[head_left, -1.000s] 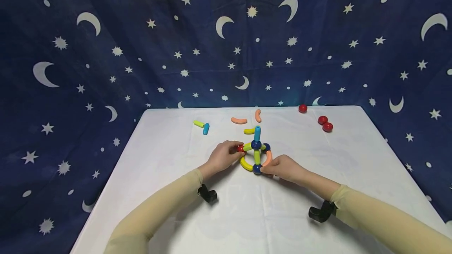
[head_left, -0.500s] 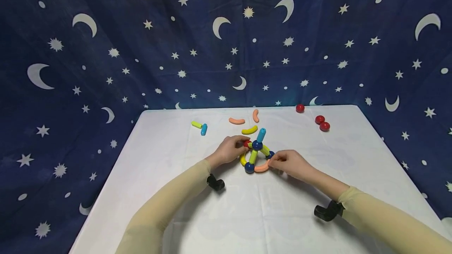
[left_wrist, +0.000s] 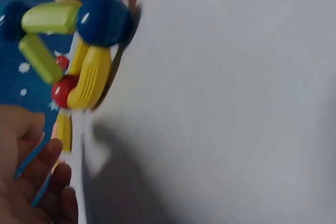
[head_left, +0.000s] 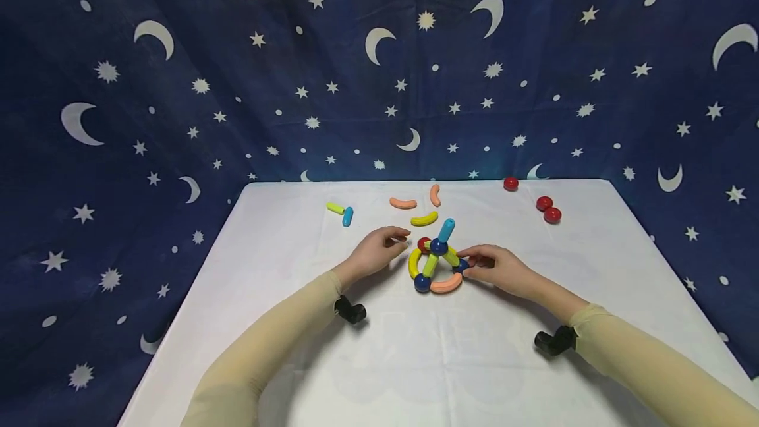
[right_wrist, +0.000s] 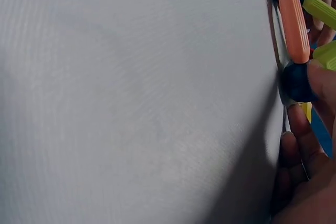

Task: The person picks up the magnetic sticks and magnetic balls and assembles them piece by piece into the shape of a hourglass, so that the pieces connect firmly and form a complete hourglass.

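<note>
The ball-and-rod model (head_left: 439, 247) stood on the table (head_left: 391, 361) between the left hand (head_left: 373, 254) and the nearer right hand (head_left: 501, 271), its blue rod (head_left: 447, 230) slanting up rightward. The right thumb and finger pinched its right-hand navy ball (head_left: 461, 267); the left fingers, loosely parted and holding nothing, were just apart from its red ball (head_left: 423, 244).
</note>
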Motion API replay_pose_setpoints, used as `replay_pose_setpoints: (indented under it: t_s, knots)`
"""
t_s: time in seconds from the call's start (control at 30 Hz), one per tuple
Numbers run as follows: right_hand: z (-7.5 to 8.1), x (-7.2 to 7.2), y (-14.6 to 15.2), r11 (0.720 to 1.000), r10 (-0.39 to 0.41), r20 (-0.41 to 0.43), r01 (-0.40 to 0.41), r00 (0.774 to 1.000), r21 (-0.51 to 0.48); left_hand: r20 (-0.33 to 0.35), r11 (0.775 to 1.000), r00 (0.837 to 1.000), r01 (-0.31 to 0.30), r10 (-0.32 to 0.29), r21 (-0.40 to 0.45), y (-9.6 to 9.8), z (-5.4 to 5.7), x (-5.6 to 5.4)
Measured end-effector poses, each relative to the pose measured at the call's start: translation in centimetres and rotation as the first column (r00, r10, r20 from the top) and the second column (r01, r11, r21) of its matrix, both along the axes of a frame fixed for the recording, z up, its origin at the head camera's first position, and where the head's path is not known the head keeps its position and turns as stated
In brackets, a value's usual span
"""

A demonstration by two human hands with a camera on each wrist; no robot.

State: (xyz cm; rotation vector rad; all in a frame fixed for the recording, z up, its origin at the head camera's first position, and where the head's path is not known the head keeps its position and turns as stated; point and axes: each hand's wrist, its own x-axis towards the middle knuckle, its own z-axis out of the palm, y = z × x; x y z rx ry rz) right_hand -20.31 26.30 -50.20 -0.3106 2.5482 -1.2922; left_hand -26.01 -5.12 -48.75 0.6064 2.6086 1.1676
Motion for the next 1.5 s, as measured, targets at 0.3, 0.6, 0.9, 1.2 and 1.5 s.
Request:
replay_pose_setpoints:
  t_s: [0.3, 0.6, 0.9, 1.2, 1.5]
  knots:
    - [0.2, 0.3, 0.1, 0.998, -0.034, 0.046, 0.037, 0.998, -0.052, -0.168, 0.945, 0.932, -0.327, 0.321, -0.008, -5.4, 1.2, -2.2]
    - [-0.5, 0.3, 0.0, 0.994, -0.038, 0.062, 0.044, 0.997, -0.101, -0.197, 0.854, 0.865, -0.493, 0.462, -0.165, -7.2, 0.4, -3.6]
    - [-0.6, 0.3, -0.2, 0.994, -0.023, 0.067, 0.030, 0.997, -0.105, -0.201, 0.799, 0.832, -0.554, 0.517, -0.234, -7.6, -0.9, -4.6]
    - [-0.3, 0.1, -0.1, 0.996, -0.034, 0.070, 0.040, 0.997, -0.080, -0.173, 0.913, 0.930, -0.356, 0.325, -0.198, -8.2, -0.9, -4.1]
    - [-0.4, 0.1, 0.0, 0.996, -0.036, 0.062, 0.041, 0.997, -0.077, -0.239, 0.906, 0.948, -0.279, 0.208, -0.319, -8.3, -0.3, -3.9]
